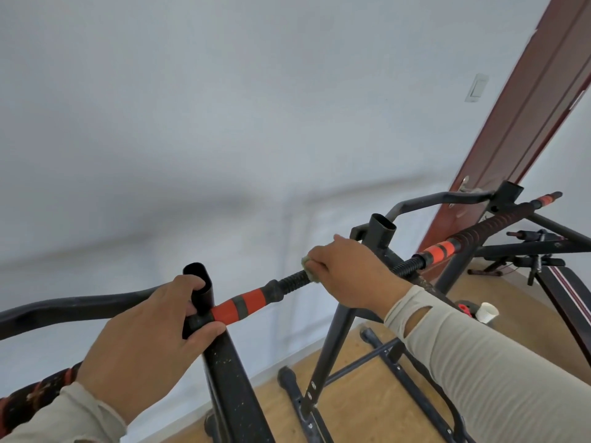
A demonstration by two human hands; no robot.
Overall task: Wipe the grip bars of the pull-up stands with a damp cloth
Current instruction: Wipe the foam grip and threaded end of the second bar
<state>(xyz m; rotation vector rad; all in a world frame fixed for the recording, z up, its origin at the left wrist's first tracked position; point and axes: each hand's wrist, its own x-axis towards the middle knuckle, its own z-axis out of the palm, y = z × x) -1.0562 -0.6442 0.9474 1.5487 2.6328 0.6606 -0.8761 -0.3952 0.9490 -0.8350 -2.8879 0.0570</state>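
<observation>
ribbed black rubber of the grip bar (pixel 292 279) is under the damp cloth (pixel 307 266), clenched in the right hand (pixel 347 271); left hand (pixel 153 340) grips the upright post (pixel 200 290). best practice: steady the frame, wrap fully, twist along ridges.

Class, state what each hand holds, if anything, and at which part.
The left hand grips the black metal upright post at its open top. The right hand holds a pale greenish cloth wrapped over the black ribbed grip bar.
</observation>
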